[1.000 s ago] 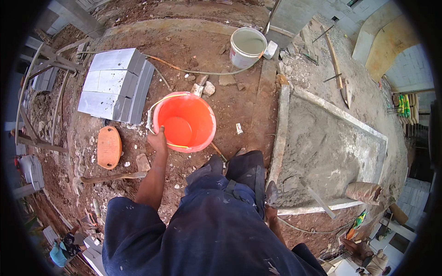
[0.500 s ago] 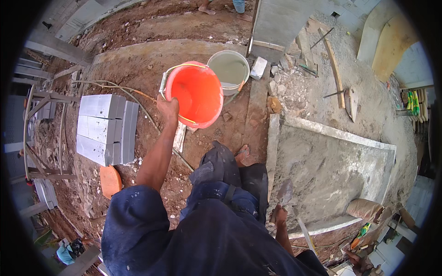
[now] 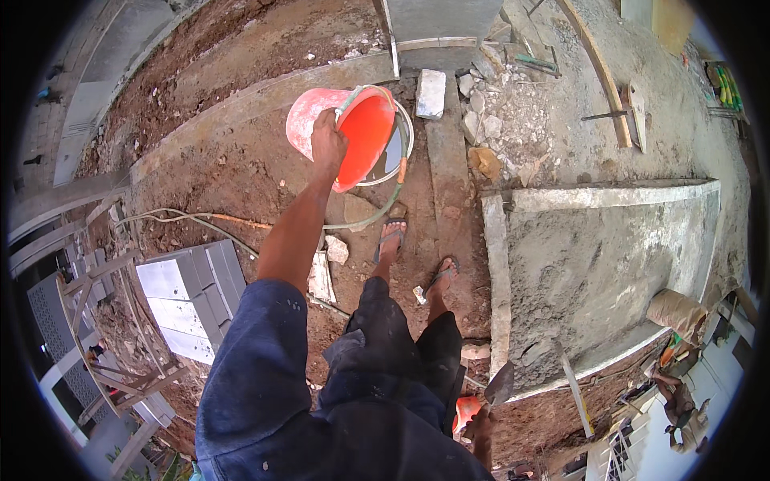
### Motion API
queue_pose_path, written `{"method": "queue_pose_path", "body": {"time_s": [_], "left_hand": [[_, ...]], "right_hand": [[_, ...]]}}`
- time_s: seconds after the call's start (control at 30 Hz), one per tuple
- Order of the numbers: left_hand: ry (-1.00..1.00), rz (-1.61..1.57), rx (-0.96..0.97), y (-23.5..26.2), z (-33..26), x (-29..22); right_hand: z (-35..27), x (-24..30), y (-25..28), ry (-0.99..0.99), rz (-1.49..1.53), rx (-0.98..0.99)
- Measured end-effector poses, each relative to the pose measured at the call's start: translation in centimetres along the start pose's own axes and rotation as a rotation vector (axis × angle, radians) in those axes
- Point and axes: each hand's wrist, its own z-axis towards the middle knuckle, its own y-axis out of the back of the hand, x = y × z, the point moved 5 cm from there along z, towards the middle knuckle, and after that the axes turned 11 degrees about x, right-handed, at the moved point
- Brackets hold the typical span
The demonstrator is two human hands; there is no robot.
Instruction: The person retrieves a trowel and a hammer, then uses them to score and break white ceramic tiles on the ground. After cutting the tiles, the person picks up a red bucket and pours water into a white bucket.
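Observation:
My left hand [image 3: 329,143] grips the red-orange bucket [image 3: 362,148] near its rim. The bucket is tipped on its side, its mouth turned to the right over a pale bucket [image 3: 411,138] that holds water. How far it reaches into that bucket I cannot tell. A green hose [image 3: 370,219] runs to the pale bucket's rim. Low on the right, my right hand [image 3: 482,426] is closed round the handle of a pointed trowel [image 3: 500,385], its blade up beside the mortar trough's corner. A red-orange object [image 3: 465,411], partly hidden, shows beside that hand.
At right lies a low-walled mortar trough [image 3: 613,196] with grey mix and a paper sack [image 3: 676,314] on its edge. Pale blocks [image 3: 183,305] are stacked at left. A white block [image 3: 431,94] and rubble [image 3: 484,112] lie ahead. Another person [image 3: 682,405] is at lower right.
The red-orange bucket has moved forward and tipped from mouth-up to sideways over the pale bucket. My feet show further forward. The trowel in my right hand sits lower in view.

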Motion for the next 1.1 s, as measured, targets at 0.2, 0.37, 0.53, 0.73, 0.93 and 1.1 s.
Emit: {"method": "queue_pose_path", "body": {"time_s": [0.2,0.37,0.53,0.73,0.93,1.1], "left_hand": [[-0.013,0.091,0.117,-5.6,1.4,1.0],[-0.015,0.062,0.157,-5.7,0.5,0.5],[0.091,0.069,0.186,-4.4,1.5,2.2],[0.148,0.113,0.202,-6.1,3.5,1.0],[0.181,0.139,0.221,-6.7,4.0,1.6],[0.327,0.191,0.349,-7.9,3.7,3.3]], "right_hand": [[-5.9,5.4,-6.6,-0.07,0.078,0.119],[-6.1,8.0,-11.0,0.079,0.161,0.201],[-7.9,16.0,-12.4,0.089,0.244,0.194],[-6.6,20.5,-13.8,0.142,0.258,0.194],[-3.4,18.5,-14.5,0.236,0.191,0.202],[-3.4,17.8,-14.6,0.138,0.296,0.204]]}}
